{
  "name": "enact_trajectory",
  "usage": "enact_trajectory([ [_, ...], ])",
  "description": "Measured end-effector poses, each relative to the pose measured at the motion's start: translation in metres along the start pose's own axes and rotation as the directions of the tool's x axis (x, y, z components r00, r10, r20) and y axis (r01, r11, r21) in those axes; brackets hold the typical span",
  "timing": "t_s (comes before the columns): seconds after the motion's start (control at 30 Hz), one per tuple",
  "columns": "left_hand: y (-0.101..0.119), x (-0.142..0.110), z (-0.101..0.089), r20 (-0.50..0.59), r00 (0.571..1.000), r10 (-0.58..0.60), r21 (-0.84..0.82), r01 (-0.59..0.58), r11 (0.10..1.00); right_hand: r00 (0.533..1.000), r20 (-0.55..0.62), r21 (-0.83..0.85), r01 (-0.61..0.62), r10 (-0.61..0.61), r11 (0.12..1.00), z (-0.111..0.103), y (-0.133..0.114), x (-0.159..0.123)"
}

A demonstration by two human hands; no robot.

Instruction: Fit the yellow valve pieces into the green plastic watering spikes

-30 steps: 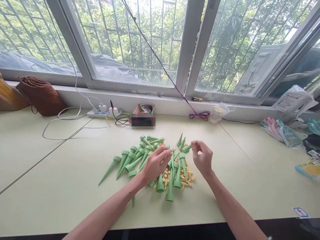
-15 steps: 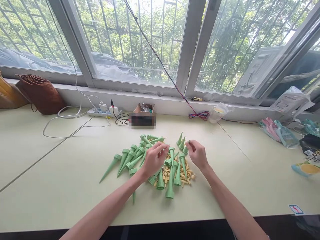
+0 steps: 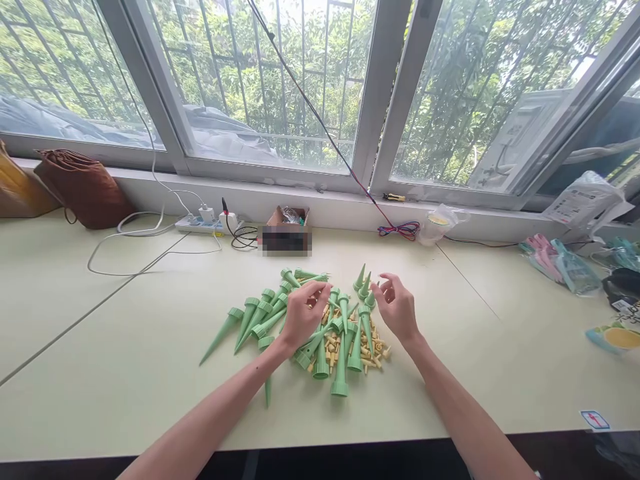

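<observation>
Right grip parted, green spikes upright, just to its left

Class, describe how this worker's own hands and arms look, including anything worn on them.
The left hand and right hand have no gloves, and no rings or watch can be seen. The left forearm and right forearm are bare, with no sleeves visible. A small spot marks the left forearm.

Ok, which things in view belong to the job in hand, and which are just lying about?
Likely in the job, lying around the left hand and right hand:
green spikes
small yellow pieces

Lying about:
brown pouch
power strip
open box
coiled cable
</observation>
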State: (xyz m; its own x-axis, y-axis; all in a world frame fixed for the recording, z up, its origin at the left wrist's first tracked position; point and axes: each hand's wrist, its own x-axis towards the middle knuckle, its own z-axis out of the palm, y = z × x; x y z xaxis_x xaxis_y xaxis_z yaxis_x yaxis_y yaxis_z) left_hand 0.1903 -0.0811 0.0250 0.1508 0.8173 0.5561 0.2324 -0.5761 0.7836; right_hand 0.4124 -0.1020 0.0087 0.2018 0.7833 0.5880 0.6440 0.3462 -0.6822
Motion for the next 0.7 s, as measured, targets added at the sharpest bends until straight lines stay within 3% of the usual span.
enact_trajectory([
  [0.13, -0.002, 0.001, 0.0, -0.011, 0.998, -0.056, -0.019, 0.055, 0.998, 0.973, -0.227, 0.031, 0.053, -0.044, 0.998, 0.001, -0.012, -0.006],
  [0.2, -0.002, 0.001, 0.0, -0.008, 0.997, -0.076, -0.028, 0.076, 0.997, 0.964, -0.247, 0.05, 0.115, -0.1, 0.992, 0.005, -0.018, -0.012],
  [0.3, -0.002, 0.001, -0.002, 0.003, 0.996, -0.088, -0.037, 0.088, 0.995, 0.978, -0.04, 0.079, 0.206, -0.203, 0.975, 0.015, -0.028, -0.022],
  [0.4, -0.002, 0.001, -0.002, 0.007, 0.996, -0.093, -0.051, 0.093, 0.994, 0.945, 0.229, 0.067, 0.224, -0.233, 0.972, 0.024, -0.036, -0.029],
  [0.47, -0.003, 0.001, -0.002, 0.008, 0.995, -0.096, -0.06, 0.097, 0.993, 0.916, 0.337, 0.025, 0.222, -0.217, 0.975, 0.026, -0.039, -0.031],
  [0.7, -0.006, 0.0, -0.001, 0.029, 0.998, -0.051, 0.017, 0.051, 0.999, 0.887, 0.433, -0.061, 0.204, -0.159, 0.977, 0.02, -0.034, -0.028],
])
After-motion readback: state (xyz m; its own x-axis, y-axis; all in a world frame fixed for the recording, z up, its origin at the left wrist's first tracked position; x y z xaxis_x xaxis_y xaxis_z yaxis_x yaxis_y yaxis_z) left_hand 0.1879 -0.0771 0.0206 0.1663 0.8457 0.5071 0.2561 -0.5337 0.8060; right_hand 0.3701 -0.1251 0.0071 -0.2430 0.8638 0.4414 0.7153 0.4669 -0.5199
